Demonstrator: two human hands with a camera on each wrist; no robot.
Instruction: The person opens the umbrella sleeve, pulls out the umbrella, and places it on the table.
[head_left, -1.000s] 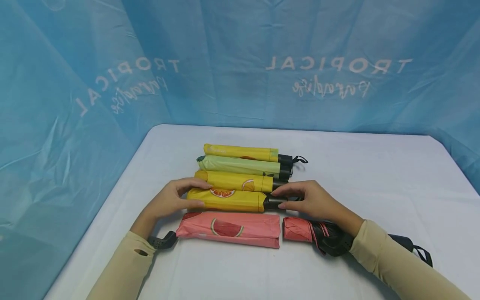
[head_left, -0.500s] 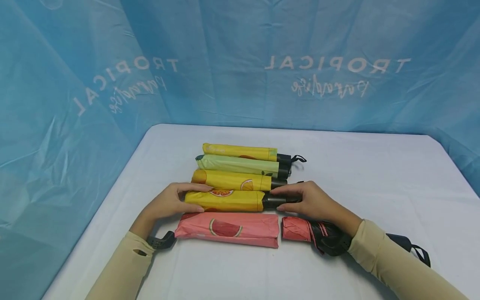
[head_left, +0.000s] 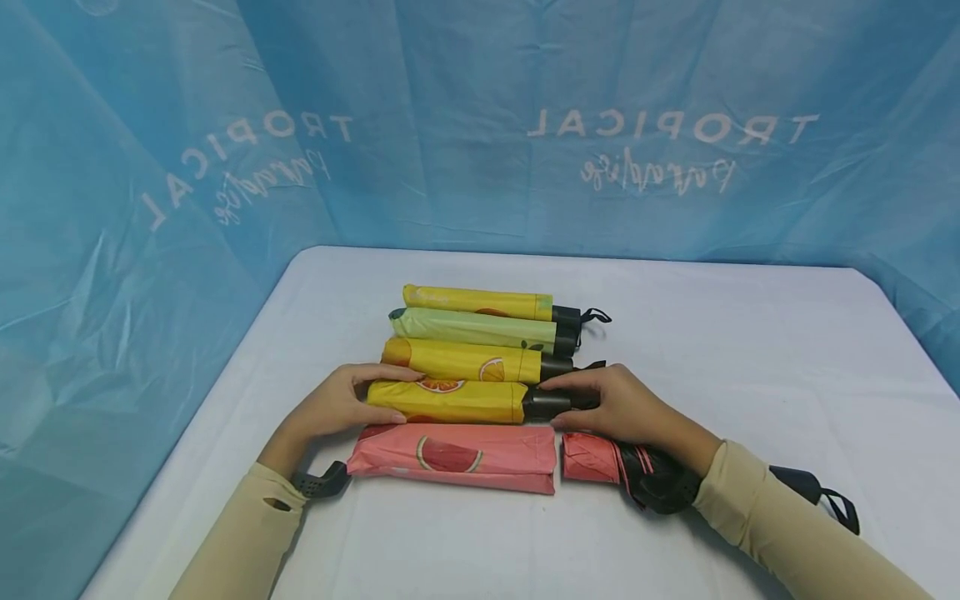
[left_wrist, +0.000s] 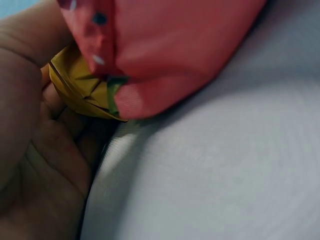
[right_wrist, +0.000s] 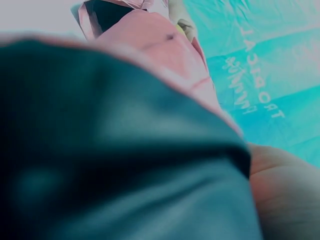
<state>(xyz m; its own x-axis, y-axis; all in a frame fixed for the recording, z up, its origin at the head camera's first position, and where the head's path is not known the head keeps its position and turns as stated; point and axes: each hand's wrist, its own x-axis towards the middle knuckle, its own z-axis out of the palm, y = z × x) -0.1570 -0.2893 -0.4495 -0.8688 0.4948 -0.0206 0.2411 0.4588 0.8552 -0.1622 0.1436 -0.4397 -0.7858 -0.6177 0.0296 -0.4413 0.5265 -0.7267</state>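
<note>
Both hands are at the nearer yellow umbrella, which lies folded crosswise with an orange-slice print. My left hand grips its left end between thumb and fingers; the left wrist view shows the palm beside the yellow end. On the right, my right hand holds the black handle between thumb and fingers. Just behind, another yellow umbrella lies parallel. In the right wrist view, a blurred dark shape covers most of the hand.
Farther back lie a light green umbrella and a yellow one. A pink watermelon-print umbrella lies in front, beside a red and black one partly under my right wrist. Blue sheeting hangs behind the white table.
The nearer yellow umbrella has shifted very slightly left between the hands. Both hands keep nearly the same pose, and the whole view has drifted a little.
</note>
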